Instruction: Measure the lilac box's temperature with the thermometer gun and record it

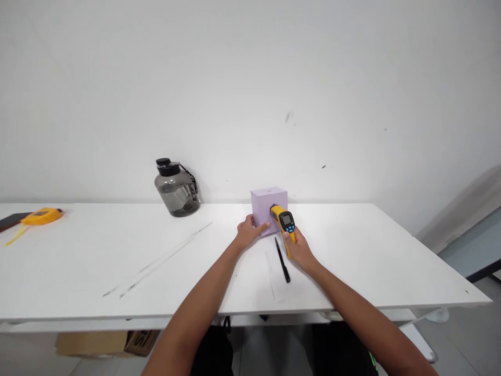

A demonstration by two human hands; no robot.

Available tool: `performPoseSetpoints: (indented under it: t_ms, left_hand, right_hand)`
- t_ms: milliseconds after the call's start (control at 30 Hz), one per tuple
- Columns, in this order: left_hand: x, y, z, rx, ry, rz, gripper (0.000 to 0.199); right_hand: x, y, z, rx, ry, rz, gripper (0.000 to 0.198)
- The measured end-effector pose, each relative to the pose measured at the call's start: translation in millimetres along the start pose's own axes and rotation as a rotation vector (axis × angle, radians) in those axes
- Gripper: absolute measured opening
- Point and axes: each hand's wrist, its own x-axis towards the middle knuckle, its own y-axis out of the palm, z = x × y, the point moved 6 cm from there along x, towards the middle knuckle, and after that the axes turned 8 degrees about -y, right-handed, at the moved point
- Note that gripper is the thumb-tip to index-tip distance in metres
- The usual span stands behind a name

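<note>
A pale purple box (263, 207) stands on the white table close to the wall. My left hand (249, 231) grips its lower left corner, with the thumb across the front face and the fingers on the left side. In my right hand (300, 250) is a yellow and black infrared thermometer (282, 215), held by its handle. Its nose points at the front of the box, touching or very near it. The small screen and blue buttons face me. Below the box lies a black pen (282, 259), beside a sheet of white paper (276, 287).
A dark translucent water jug (174, 190) with a black lid stands by the wall on the left. An orange tape measure (46, 215) and a dark flat item (13, 220) lie at the far left. Under the white table (78, 266) is a cardboard box (94, 343).
</note>
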Motion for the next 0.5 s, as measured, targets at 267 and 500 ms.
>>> performPoseSetpoints:
  t_ms: [267, 500]
  left_hand:
    - [-2.5, 0.4, -3.3, -0.014, -0.038, 0.014, 0.081]
    - [-5.3, 0.8, -6.3, -0.024, -0.023, 0.001, 0.084]
  right_hand:
    - [3.9, -13.5, -0.5, -0.097, 0.004, -0.153, 0.066]
    - [23.5, -46.5, 0.7, -0.663, 0.055, -0.198, 0.059]
